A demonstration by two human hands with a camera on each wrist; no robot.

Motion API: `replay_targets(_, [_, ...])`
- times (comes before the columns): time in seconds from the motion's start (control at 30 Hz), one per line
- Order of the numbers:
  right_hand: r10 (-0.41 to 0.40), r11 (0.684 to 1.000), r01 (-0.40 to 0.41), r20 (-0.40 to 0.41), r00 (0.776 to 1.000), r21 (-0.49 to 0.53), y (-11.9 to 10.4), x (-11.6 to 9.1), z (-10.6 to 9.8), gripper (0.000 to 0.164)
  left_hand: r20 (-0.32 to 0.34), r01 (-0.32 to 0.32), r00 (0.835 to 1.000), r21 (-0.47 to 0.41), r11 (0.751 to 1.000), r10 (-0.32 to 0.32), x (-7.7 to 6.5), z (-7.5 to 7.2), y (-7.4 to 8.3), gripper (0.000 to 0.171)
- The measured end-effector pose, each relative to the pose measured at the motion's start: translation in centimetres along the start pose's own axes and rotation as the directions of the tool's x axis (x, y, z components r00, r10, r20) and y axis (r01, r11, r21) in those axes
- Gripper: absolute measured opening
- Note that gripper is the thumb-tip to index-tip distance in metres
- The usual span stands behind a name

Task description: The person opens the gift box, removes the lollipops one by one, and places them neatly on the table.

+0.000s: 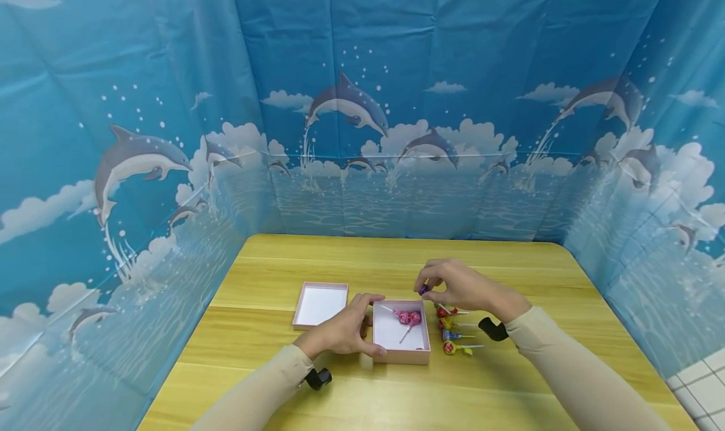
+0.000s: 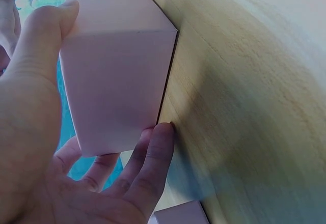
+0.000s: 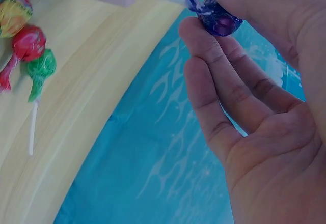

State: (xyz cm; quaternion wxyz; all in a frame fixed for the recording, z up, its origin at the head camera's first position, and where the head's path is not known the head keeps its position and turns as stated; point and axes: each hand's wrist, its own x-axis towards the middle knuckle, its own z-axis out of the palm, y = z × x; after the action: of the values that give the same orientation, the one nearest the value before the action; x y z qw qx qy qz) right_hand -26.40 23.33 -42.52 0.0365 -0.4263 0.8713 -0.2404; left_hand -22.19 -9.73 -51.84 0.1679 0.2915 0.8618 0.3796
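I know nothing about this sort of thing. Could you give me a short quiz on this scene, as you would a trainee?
1. What is the right hand pinching?
a) a red-wrapped lollipop
b) a purple-wrapped lollipop
c) a box lid

2. True or false: the left hand touches the open pink box.

3. Fill in the colour: the two lollipops lying inside the box have ___ wrappers.

Key: 1 b; 2 true; 3 pink.
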Motion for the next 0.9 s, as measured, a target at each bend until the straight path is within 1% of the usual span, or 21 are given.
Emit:
replay_targets(0.1, [0.022, 1.0, -0.022, -0.013, 1.0, -0.001, 0.4, -0.5, -0.4, 0.019, 0.001, -0.004, 1.0, 0.004, 1.0, 0.004, 0.0, 0.0, -0.1, 0.116])
replay_targets(0.27, [0.101, 0.994, -0.1, -0.022, 0.995, 0.036, 0.9, -1.7, -0.8, 0.024, 0.006, -0.003, 1.0, 0.01, 1.0, 0.003, 0.0, 0.1, -0.1, 0.116])
replay_targets(0.43, [0.146, 0.989, -0.145, -0.051, 0.988, 0.016, 1.8, -3.1, -1.1, 0.023, 0.001, -0.004, 1.0, 0.008, 1.0, 0.004, 0.1, 0.1, -0.1, 0.116])
replay_targets(0.57, [0.153, 0.988, -0.152, -0.077, 0.985, 0.022, 2.7, -4.4, -1.2, 0.023, -0.001, 0.0, 1.0, 0.011, 1.0, 0.0, 0.0, 0.2, -0.1, 0.116])
replay_targets(0.73, [0.159, 0.987, -0.155, -0.091, 0.983, 0.047, 3.6, -5.7, -1.2, 0.023, -0.005, 0.008, 1.0, 0.023, 1.0, -0.008, -0.1, 0.3, 0.0, 0.116])
replay_targets(0.9, [0.184, 0.982, -0.176, -0.109, 0.977, 0.075, 4.6, -7.1, -1.2, 0.024, -0.007, 0.015, 1.0, 0.018, 1.0, -0.015, -0.1, 0.3, 0.2, 0.116])
